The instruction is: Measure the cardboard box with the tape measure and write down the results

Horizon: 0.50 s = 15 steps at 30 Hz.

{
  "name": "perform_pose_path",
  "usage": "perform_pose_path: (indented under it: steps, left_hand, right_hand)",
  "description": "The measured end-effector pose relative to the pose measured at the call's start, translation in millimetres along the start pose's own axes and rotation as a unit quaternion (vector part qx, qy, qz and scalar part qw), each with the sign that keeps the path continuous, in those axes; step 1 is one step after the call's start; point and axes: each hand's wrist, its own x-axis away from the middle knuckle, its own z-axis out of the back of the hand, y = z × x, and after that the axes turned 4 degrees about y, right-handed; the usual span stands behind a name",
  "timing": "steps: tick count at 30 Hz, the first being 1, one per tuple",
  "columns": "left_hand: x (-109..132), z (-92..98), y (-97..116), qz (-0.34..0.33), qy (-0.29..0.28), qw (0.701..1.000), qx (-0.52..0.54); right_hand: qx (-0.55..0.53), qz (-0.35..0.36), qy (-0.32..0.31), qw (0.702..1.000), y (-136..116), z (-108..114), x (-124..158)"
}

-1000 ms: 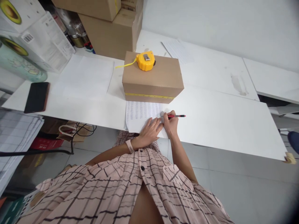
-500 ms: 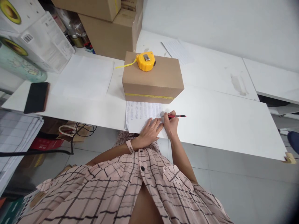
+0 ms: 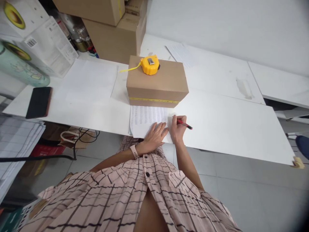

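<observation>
My right hand (image 3: pixel 178 129) is closed round a red and black pen (image 3: pixel 185 124), its tip pointing up and left near the right edge of a printed sheet of paper (image 3: pixel 142 120). Flat on that sheet lies my left hand (image 3: pixel 155 135), fingers stretched out, a pale pink band on the wrist. Directly behind the paper stands a brown cardboard box (image 3: pixel 156 83) with a yellow strip along its front. On top of the box rests a yellow tape measure (image 3: pixel 150 65), a short length of its tape sticking out to the left.
A black phone (image 3: pixel 39 102) lies on the white table (image 3: pixel 229 125) at the left, near blank white sheets (image 3: pixel 90 79). Larger cardboard boxes (image 3: pixel 113 38), white avocado-print boxes (image 3: pixel 51 45) and a mint-green bottle (image 3: pixel 23 67) stand at the back left. Another printed sheet (image 3: pixel 181 53) lies behind.
My right hand has shifted slightly right, and the pen's back end has tilted down toward me. My left hand stays on the paper. The view has moved a little.
</observation>
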Motion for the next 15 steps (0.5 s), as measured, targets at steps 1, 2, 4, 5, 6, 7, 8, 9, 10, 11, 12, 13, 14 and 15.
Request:
perform_pose_path:
  steps: [1,2,4,5,6,7,8,9,10,11,12,13,14,15]
  left_hand:
    - [0,0.8,-1,0.000,0.004,1.000,0.007]
    - [1,2.1,-2,-0.001,0.010,1.000,0.021]
    - [5,6.1,-2,-0.009,0.024,0.997,0.078]
    - [9,8.5,-1,-0.017,0.023,0.992,0.119]
    - [15,10.8,1,-0.029,0.013,0.986,0.162]
    - [20,12.9,3,-0.045,-0.005,0.979,0.198]
    - [26,14.5,7,-0.062,-0.028,0.972,0.224]
    - [32,15.5,11,-0.079,-0.053,0.967,0.238]
    - [37,16.2,15,-0.096,-0.076,0.962,0.243]
    - [41,16.6,19,-0.109,-0.095,0.959,0.242]
    - [43,17.0,22,-0.118,-0.111,0.958,0.239]
    - [44,17.9,25,-0.123,-0.125,0.956,0.236]
    - [44,19.5,28,-0.126,-0.137,0.954,0.234]
    - [43,22.2,30,-0.123,-0.139,0.955,0.232]
  right_hand:
    - [0.013,0.030,0.000,0.999,1,0,0]
    - [0.031,0.065,-0.015,0.997,2,1,0]
    - [0.079,0.128,-0.060,0.987,7,0,0]
    - [0.103,0.148,-0.081,0.980,10,0,-1]
    - [0.123,0.158,-0.099,0.975,13,-2,-2]
    - [0.139,0.161,-0.113,0.971,16,-3,-3]
    - [0.150,0.159,-0.119,0.968,18,-5,-4]
    - [0.156,0.157,-0.115,0.968,18,-6,-4]
    - [0.158,0.157,-0.101,0.970,16,-6,-4]
    - [0.154,0.159,-0.080,0.972,10,-6,-2]
    - [0.141,0.163,-0.058,0.975,1,-4,1]
    - [0.117,0.165,-0.049,0.978,-12,-1,5]
    - [0.087,0.165,-0.061,0.980,-28,2,10]
    - [0.038,0.164,-0.115,0.979,-47,7,17]
